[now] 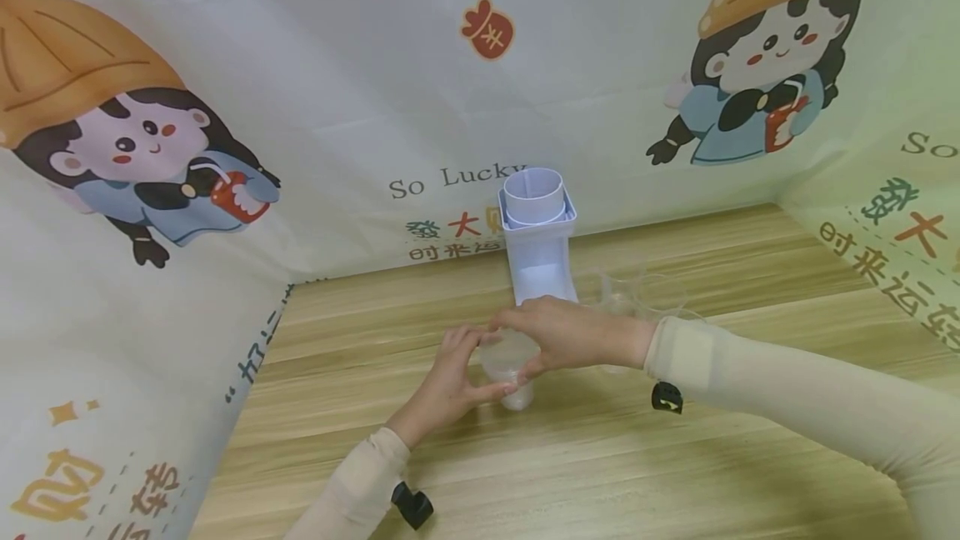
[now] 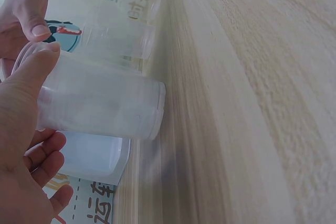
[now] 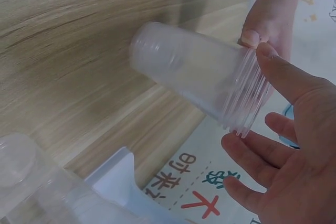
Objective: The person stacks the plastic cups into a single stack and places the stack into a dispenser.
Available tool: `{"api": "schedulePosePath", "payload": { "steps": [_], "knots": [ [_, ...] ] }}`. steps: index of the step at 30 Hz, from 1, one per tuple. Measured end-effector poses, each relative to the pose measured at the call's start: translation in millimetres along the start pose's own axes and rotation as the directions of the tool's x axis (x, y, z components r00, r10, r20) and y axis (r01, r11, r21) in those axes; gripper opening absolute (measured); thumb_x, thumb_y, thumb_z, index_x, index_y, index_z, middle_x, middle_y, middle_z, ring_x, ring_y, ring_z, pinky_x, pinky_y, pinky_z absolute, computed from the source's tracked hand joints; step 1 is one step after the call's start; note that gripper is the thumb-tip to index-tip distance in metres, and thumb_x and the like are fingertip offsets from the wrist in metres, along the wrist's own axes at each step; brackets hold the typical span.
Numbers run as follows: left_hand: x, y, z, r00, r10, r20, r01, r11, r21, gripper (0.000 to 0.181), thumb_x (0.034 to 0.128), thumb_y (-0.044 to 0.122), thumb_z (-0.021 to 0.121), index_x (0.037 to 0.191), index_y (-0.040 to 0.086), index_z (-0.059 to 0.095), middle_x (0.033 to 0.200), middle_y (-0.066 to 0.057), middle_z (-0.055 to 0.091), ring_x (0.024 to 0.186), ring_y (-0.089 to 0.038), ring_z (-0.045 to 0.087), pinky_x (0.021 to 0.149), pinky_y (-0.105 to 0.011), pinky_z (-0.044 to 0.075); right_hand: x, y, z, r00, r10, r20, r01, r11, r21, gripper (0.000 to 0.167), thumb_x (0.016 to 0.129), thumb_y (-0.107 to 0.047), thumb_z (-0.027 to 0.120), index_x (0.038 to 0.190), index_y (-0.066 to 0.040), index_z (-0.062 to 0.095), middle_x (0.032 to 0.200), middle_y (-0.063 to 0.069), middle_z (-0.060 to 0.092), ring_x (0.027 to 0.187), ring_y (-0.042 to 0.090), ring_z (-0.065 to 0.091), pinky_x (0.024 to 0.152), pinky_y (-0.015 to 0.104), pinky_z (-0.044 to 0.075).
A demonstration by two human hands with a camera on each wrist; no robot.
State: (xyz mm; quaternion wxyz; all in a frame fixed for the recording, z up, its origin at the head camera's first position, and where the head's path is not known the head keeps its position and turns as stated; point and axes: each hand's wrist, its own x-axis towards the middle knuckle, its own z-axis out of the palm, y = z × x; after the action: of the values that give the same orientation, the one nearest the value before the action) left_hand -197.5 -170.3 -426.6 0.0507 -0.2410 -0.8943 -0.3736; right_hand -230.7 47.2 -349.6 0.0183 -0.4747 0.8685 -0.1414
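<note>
A stack of nested clear plastic cups (image 1: pixel 511 357) is held just in front of me, its rims up and its narrow end down by the wooden table. My left hand (image 1: pixel 444 390) grips it from the left, its thumb near the rim in the left wrist view. From the right, my right hand (image 1: pixel 573 336) holds the rims between thumb and fingers. Several rims lie close together on the cups (image 3: pixel 199 74) in the right wrist view. Whether the base touches the table, I cannot tell.
A pale lilac plastic holder (image 1: pixel 542 269) with a round tube on top stands behind the hands, near the printed backdrop (image 1: pixel 345 65). More clear cups (image 1: pixel 621 304) stand to its right, partly behind my right wrist. Wood-grain table (image 1: pixel 600 473) lies underneath.
</note>
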Motion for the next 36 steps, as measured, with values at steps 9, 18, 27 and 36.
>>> {"api": "schedulePosePath", "payload": {
  "steps": [9,18,27,36],
  "knots": [
    [1.0,-0.6,2.0,1.0,-0.005,-0.002,0.005,1.0,0.007,0.064,0.0755,0.03,0.086,0.128,0.009,0.056,0.131,-0.009,0.052,0.129,-0.028,0.04,0.109,-0.054,0.039,-4.2,2,-3,1.0,0.002,-0.002,-0.002,1.0,0.019,0.076,0.075,-0.035,0.085,0.14,-0.014,0.051,0.137,0.004,0.062,0.121,0.025,0.062,0.106,0.042,0.048],
    [1.2,0.8,3.7,1.0,-0.01,-0.01,0.01,1.0,0.013,0.063,0.0746,0.031,0.087,0.125,0.009,0.057,0.129,-0.008,0.053,0.128,-0.029,0.041,0.107,-0.054,0.04,-13.4,14,-19,0.997,0.019,-0.076,-0.022,0.999,-0.049,0.074,0.073,-0.035,0.086,0.135,-0.009,0.054,0.129,0.01,0.066,0.116,0.03,0.064,0.099,0.045,0.052],
    [2.2,1.1,3.9,1.0,-0.018,-0.013,0.018,1.0,0.025,0.066,0.0742,0.031,0.087,0.128,0.007,0.057,0.129,-0.009,0.054,0.128,-0.03,0.041,0.108,-0.054,0.039,-28.7,42,-42,0.982,0.138,-0.128,-0.136,0.99,0.023,0.074,0.075,-0.034,0.085,0.135,-0.006,0.053,0.131,0.015,0.064,0.116,0.032,0.064,0.098,0.048,0.052],
    [0.9,2.4,4.9,0.999,-0.034,-0.004,0.035,0.999,0.039,0.071,0.0762,0.034,0.085,0.133,0.006,0.053,0.134,-0.011,0.051,0.131,-0.033,0.039,0.109,-0.057,0.039,-51.8,70,-49,0.968,0.192,-0.161,-0.187,0.981,0.045,0.069,0.078,-0.029,0.083,0.135,-0.005,0.053,0.134,0.017,0.063,0.115,0.034,0.064,0.098,0.051,0.052]
  ]
}}
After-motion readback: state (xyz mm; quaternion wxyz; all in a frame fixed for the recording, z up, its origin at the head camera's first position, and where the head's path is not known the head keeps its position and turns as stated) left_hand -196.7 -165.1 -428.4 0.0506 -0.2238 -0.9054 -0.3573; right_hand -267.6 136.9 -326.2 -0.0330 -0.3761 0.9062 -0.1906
